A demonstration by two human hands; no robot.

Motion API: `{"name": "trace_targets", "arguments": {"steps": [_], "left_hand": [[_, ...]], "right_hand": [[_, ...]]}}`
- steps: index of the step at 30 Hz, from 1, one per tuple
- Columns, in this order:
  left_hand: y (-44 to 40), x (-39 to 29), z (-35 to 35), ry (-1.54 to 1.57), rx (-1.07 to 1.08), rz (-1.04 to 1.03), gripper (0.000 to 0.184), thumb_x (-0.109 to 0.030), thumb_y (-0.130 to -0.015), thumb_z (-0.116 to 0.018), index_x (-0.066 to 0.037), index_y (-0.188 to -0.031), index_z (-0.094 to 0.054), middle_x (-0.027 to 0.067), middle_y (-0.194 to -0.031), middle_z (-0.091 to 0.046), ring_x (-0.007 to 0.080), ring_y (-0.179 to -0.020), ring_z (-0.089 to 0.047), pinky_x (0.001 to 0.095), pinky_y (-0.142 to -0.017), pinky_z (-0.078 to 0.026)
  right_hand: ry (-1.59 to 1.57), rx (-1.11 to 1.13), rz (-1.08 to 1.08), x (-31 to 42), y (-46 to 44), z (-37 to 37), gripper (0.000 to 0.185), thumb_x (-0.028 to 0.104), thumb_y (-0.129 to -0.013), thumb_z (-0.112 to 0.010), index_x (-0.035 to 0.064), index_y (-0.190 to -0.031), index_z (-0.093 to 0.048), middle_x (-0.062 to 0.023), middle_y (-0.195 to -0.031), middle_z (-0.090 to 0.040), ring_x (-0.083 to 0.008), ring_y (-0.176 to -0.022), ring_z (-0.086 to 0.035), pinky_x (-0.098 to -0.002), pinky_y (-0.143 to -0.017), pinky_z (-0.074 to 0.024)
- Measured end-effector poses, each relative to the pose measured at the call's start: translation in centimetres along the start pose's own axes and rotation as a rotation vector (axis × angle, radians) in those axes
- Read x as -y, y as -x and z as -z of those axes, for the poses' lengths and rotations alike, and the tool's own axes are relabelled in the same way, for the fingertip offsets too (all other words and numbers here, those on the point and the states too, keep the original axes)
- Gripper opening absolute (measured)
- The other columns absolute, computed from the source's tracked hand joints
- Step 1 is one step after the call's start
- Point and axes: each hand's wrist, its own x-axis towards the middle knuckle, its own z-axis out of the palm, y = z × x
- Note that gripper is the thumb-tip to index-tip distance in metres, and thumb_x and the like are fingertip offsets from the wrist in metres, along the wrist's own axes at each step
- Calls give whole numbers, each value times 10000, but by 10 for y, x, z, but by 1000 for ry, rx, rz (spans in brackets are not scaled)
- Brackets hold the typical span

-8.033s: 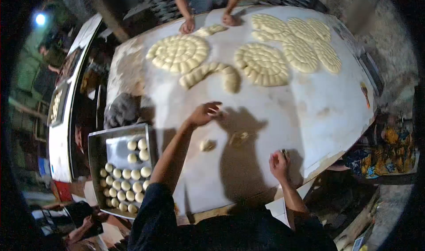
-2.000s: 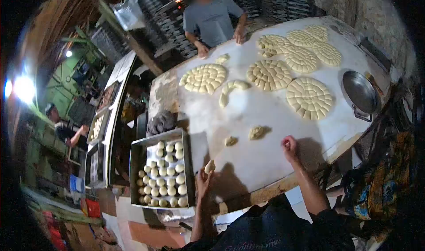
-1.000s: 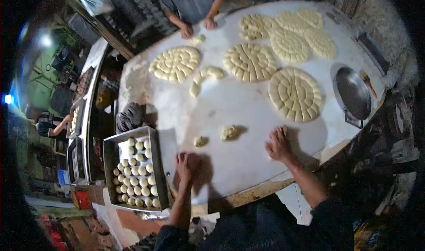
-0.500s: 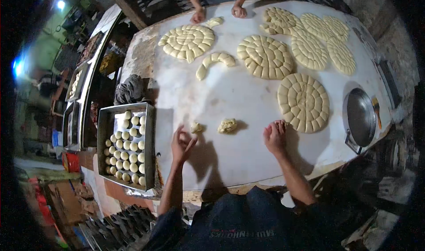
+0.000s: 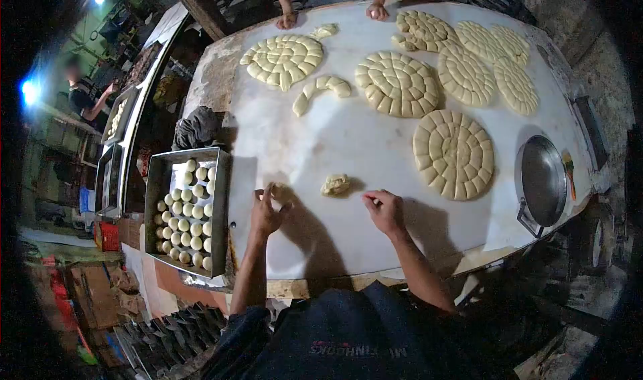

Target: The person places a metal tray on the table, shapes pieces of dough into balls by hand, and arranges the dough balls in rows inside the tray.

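Note:
My left hand (image 5: 268, 211) is at the front of the table, thumb and fingers apart. A small piece of dough (image 5: 281, 192) lies right beside its fingers, partly in shadow. My right hand (image 5: 384, 212) has its fingers drawn together and pointing left; whatever they hold, if anything, is hidden. Between the two hands rests an uneven lump of dough (image 5: 335, 184), touched by neither. To the right of my right hand lies a flat round of dough (image 5: 454, 154) scored into many segments.
More cut dough rounds (image 5: 396, 84) and a curved dough strip (image 5: 321, 92) lie farther back. At left stands a metal tray (image 5: 220, 226) of dough balls. A dark round pan (image 5: 544, 179) and a brush (image 5: 569, 176) lie at right. Across the table are another person's hands (image 5: 377, 12).
My right hand has moved left, from the edge of the dough round to near the lump. My left hand has shifted slightly toward the small piece. The other person's hands have moved apart.

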Motion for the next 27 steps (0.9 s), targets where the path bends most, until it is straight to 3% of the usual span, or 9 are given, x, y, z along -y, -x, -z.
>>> {"name": "trace_targets", "arguments": {"steps": [4,7,8,12,15,18,23,25,27], "left_hand": [[20,-17,-9,42,-277,108,743,-442,-855,-605,20,-1358,-313,273,-1176,-451,455,-1031,-517,504,-867,-443],[32,-67,22,457,-146,148,552,-325,-877,-621,-1,-1282,-433,228,-1165,-474,239,-667,-602,349,-592,-505],[33,-61,8,532,-218,46,448,-241,-884,-622,-9,-1239,-477,206,-1171,-464,134,-486,-518,264,-441,-441],[46,-113,27,987,76,224,433,-193,-943,-538,-71,-1335,-401,19,-702,-518,63,-470,-419,239,-390,-373],[44,-120,1,1244,189,25,462,-259,-991,-440,-37,-1386,-348,15,-734,-546,58,-538,-465,220,-467,-407],[54,-128,-14,1241,239,91,322,-265,-998,-423,-10,-1190,-464,26,-748,-552,59,-483,-460,220,-423,-378],[69,-136,-18,789,199,29,152,-120,-946,-505,-7,-1047,-506,76,-721,-552,116,-523,-467,293,-487,-416],[73,-142,-15,809,172,-56,158,-49,-900,-534,-11,-1052,-515,129,-789,-568,215,-602,-522,343,-575,-447],[73,-151,-4,596,17,-278,190,-21,-875,-537,-26,-1065,-525,160,-851,-569,311,-689,-552,367,-632,-456]], "right_hand": [[27,83,-101,31,-34,-25,224,192,-804,-678,27,-955,-664,-129,-794,-657,-260,-678,-639,-365,-645,-514],[247,-34,66,17,-45,-53,227,198,-819,-649,21,-962,-651,-157,-854,-653,-315,-783,-635,-407,-716,-512],[240,27,48,23,-45,-53,210,163,-813,-643,10,-957,-651,-167,-862,-651,-327,-792,-633,-408,-722,-509],[119,165,224,73,-33,-40,151,89,-811,-603,-7,-922,-641,-182,-846,-638,-356,-790,-622,-402,-687,-510],[23,290,315,105,-26,-19,116,80,-813,-619,-5,-892,-633,-162,-791,-634,-317,-718,-625,-365,-647,-507],[-231,290,59,101,-19,2,150,135,-861,-649,-6,-906,-628,-69,-734,-632,-113,-640,-566,-267,-594,-458],[-362,365,-132,64,23,-4,276,268,-929,-544,-8,-924,-564,-127,-783,-602,-173,-710,-565,-328,-646,-447],[-292,306,-47,95,32,-2,297,265,-942,-506,-20,-862,-515,-172,-720,-527,-283,-677,-559,-380,-665,-444],[-191,246,-42,80,40,-4,267,245,-913,-539,-3,-815,-537,-180,-692,-540,-278,-630,-555,-380,-585,-440]]}}
